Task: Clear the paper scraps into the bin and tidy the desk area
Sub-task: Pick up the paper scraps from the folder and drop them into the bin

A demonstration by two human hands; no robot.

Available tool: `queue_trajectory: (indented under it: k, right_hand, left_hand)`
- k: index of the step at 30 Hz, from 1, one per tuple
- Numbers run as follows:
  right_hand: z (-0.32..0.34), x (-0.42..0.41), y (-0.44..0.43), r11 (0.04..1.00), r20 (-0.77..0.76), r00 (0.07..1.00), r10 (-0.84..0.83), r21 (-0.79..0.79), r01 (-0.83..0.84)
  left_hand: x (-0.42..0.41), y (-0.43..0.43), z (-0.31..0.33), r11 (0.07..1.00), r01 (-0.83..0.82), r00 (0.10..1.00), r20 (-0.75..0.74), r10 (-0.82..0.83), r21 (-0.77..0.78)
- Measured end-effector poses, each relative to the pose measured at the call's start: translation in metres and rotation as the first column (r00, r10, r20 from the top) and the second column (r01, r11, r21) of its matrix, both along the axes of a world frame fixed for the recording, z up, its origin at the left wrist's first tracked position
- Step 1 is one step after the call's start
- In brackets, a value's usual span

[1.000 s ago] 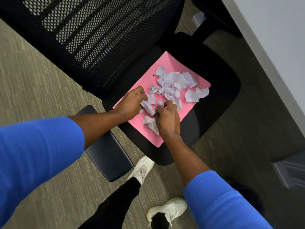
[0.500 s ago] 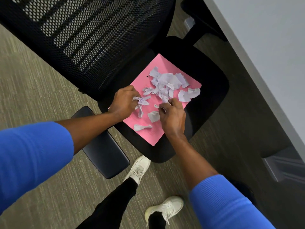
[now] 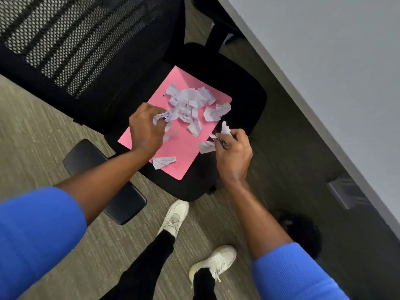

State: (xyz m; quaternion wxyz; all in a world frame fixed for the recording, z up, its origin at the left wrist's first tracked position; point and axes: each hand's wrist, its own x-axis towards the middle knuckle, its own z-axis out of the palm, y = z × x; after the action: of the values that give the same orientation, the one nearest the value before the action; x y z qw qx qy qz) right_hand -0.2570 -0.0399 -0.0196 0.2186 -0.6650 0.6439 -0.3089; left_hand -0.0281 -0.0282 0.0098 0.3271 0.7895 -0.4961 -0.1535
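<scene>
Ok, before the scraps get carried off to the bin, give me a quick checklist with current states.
1. Left hand closed on crumpled scraps: ok.
2. Right hand pinching scraps: ok.
3. All scraps gathered: not ok, a loose pile remains on the pink sheet.
4. Stray scrap near the sheet's front edge collected: not ok.
5. Pink sheet lying flat on the chair seat: ok.
6. Bin located: cannot tell, none clearly in view.

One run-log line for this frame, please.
left hand: gripping scraps | right hand: gripping scraps | scraps: on pink sheet, chair seat
</scene>
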Motion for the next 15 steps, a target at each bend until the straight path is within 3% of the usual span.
queue_trajectory:
  k: [9,15]
  right_hand:
    - [-0.025,-0.098,0.045,0.975,0.072,0.974,-0.215,0.071,0.21]
    - [-0.044,-0.185,0.088,0.916,-0.044,0.942,-0.332,0.223,0.333]
  left_hand:
    - [-0.089,-0.001,-0.003,0.998,0.059,0.995,-0.085,-0.059,0.001]
    - [-0.174,0.012,-0.024,0.975,0.22,0.964,-0.157,-0.215,0.018]
